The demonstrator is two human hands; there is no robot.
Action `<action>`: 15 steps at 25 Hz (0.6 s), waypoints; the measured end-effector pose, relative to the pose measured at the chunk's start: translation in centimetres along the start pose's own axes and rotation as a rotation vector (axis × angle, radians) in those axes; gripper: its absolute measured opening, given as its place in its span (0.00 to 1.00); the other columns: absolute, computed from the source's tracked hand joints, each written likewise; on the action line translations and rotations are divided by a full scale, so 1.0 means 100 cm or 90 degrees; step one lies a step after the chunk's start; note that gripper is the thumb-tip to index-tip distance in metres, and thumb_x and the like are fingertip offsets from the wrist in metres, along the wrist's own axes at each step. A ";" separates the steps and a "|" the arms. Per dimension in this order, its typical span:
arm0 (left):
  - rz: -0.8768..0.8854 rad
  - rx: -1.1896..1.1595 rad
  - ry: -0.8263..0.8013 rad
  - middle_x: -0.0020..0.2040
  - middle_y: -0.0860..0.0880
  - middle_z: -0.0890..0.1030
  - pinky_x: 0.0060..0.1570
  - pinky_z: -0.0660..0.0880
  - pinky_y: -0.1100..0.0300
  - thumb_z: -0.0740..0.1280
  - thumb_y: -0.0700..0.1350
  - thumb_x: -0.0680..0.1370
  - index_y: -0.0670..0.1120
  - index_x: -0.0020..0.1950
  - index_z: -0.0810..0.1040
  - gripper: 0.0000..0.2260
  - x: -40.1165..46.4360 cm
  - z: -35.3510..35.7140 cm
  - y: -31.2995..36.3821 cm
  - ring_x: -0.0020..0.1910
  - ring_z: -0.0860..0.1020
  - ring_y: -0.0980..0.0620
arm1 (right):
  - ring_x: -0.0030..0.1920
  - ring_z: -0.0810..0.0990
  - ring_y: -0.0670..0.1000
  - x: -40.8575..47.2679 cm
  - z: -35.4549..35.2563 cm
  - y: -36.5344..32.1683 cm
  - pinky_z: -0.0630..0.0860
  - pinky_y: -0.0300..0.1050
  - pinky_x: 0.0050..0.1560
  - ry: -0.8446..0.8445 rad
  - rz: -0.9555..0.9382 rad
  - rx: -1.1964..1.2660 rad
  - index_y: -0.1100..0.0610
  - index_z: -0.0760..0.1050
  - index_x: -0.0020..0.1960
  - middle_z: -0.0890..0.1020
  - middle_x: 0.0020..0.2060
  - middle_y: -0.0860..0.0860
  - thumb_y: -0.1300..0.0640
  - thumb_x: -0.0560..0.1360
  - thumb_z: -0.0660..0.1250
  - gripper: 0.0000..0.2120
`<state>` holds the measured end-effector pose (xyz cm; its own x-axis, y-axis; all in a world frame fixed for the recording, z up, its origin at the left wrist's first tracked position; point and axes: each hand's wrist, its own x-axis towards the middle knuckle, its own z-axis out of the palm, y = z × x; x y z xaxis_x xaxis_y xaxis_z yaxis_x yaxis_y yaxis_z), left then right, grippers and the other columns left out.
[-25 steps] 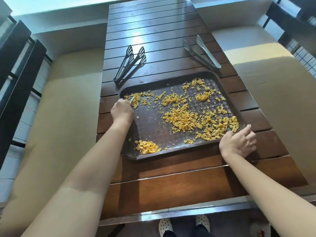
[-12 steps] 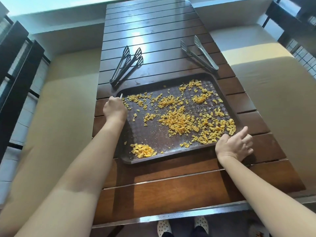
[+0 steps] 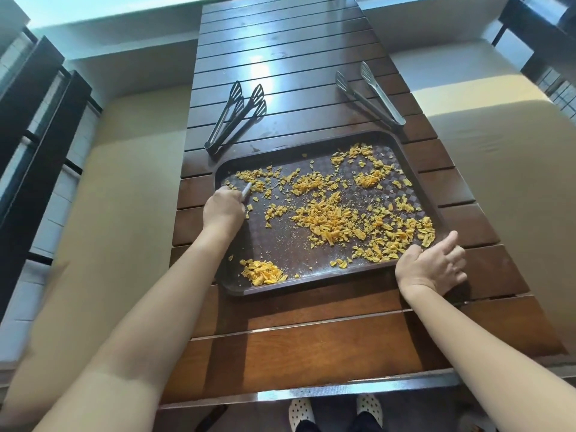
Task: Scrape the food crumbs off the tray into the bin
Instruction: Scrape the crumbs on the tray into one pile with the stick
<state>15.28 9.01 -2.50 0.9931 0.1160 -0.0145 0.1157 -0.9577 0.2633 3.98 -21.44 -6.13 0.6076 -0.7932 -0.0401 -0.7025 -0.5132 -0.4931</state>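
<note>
1. Left hand [image 3: 223,207] is curled around a thin pale tool [image 3: 247,190], too small to identify, whose tip touches the far-left scatter on the tray. Right hand [image 3: 431,265] lies with loose, spread fingers at the tray's near-right corner, thumb at the rim, holding nothing.
2. Slatted wooden table [image 3: 311,338]: long axis runs away from the person. Tan cushioned seats flank both sides.
3. Brown tray [image 3: 311,283]: sits mid-table, long axis left to right, directly between the two hands.
4. Two pairs of metal tongs lie beyond the tray: left tongs [image 3: 237,118] and right tongs [image 3: 371,95], neither touched.
5. Orange food crumbs [image 3: 327,221]: thickest at centre and right; a small gathered pile [image 3: 263,272] sits near the front-left corner.
6. No bin is in view.
7. Key relation: most crumbs lie to the right of the tool, nearer the idle right hand. Judgement: gathering is at an early stage; the left hand must sweep rightward or toward the near pile.
</note>
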 end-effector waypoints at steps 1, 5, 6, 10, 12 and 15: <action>0.012 -0.024 0.007 0.49 0.41 0.79 0.42 0.72 0.56 0.62 0.42 0.77 0.41 0.54 0.81 0.11 -0.005 0.000 0.000 0.41 0.76 0.45 | 0.66 0.65 0.64 0.000 0.000 0.000 0.60 0.54 0.64 0.000 0.000 0.002 0.61 0.55 0.74 0.66 0.68 0.63 0.57 0.75 0.61 0.31; -0.071 0.030 0.080 0.50 0.38 0.78 0.45 0.75 0.50 0.61 0.39 0.77 0.36 0.54 0.79 0.11 0.013 -0.012 -0.003 0.47 0.78 0.38 | 0.66 0.65 0.63 0.000 -0.001 0.000 0.60 0.54 0.64 -0.002 0.004 0.001 0.61 0.55 0.75 0.65 0.68 0.63 0.57 0.75 0.61 0.31; -0.091 0.060 0.072 0.51 0.37 0.78 0.47 0.75 0.49 0.60 0.38 0.78 0.35 0.55 0.78 0.12 0.021 -0.014 -0.003 0.49 0.78 0.37 | 0.66 0.65 0.63 0.000 -0.001 0.000 0.60 0.55 0.64 -0.002 0.003 -0.001 0.61 0.55 0.75 0.65 0.68 0.63 0.57 0.75 0.61 0.31; -0.095 0.108 0.033 0.54 0.36 0.77 0.50 0.74 0.48 0.56 0.36 0.79 0.33 0.57 0.76 0.13 0.036 -0.009 0.001 0.54 0.77 0.36 | 0.66 0.64 0.63 0.001 0.000 0.001 0.60 0.55 0.64 0.000 0.003 -0.003 0.61 0.55 0.74 0.65 0.68 0.63 0.57 0.75 0.61 0.31; -0.080 0.084 0.024 0.53 0.36 0.77 0.50 0.74 0.48 0.58 0.36 0.78 0.34 0.57 0.77 0.12 0.038 -0.006 0.001 0.53 0.77 0.36 | 0.66 0.64 0.63 0.001 0.000 0.000 0.60 0.55 0.64 0.000 0.003 -0.001 0.61 0.55 0.74 0.65 0.68 0.63 0.57 0.75 0.61 0.31; -0.024 0.025 -0.001 0.52 0.40 0.77 0.49 0.74 0.51 0.61 0.39 0.78 0.39 0.56 0.80 0.11 0.034 -0.005 0.000 0.50 0.77 0.39 | 0.66 0.65 0.63 0.001 0.001 0.001 0.60 0.55 0.64 0.003 0.003 0.002 0.61 0.56 0.74 0.66 0.67 0.63 0.58 0.74 0.61 0.30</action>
<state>18.65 9.54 -2.03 0.9882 0.1511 -0.0257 0.1530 -0.9624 0.2245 4.02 -21.54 -6.21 0.6028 -0.7970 -0.0381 -0.7042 -0.5089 -0.4950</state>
